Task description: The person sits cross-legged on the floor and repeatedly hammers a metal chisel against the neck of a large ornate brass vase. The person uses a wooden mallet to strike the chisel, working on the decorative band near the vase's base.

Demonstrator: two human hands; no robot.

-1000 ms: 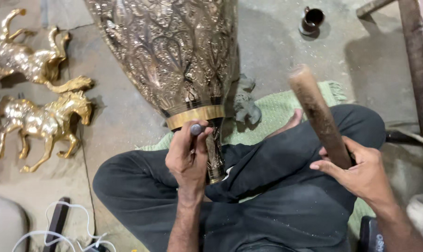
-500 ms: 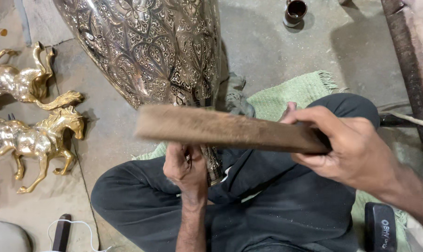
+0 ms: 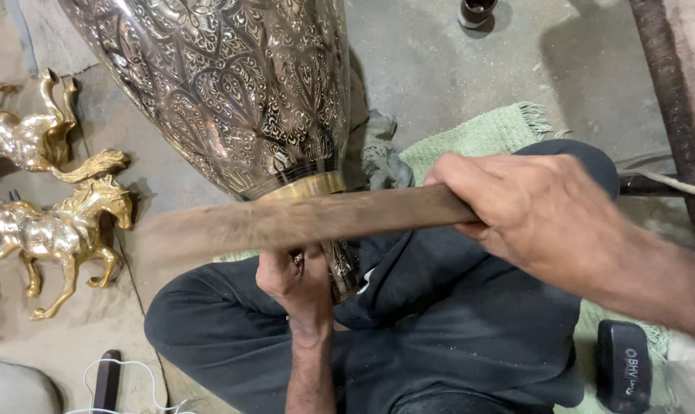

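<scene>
stick [image 3: 301, 222] blurred, hides left hand [image 3: 298, 284] fingers | vase [image 3: 232, 92] top cropped

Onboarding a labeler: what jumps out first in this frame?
The big engraved metal vase fills the top centre, its narrow end in the person's lap. Across it runs a blurred wooden stick, gripped by the right hand, with the left hand just beneath. Two brass horses lie at left.

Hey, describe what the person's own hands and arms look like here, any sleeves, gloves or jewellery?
Both are bare. The left hand and its forearm show no glove, sleeve, watch or ring. The right hand is also ungloved, its forearm bare to the picture's edge and slightly blurred. No sleeves reach either wrist. Dark trousers cover the legs.
</scene>
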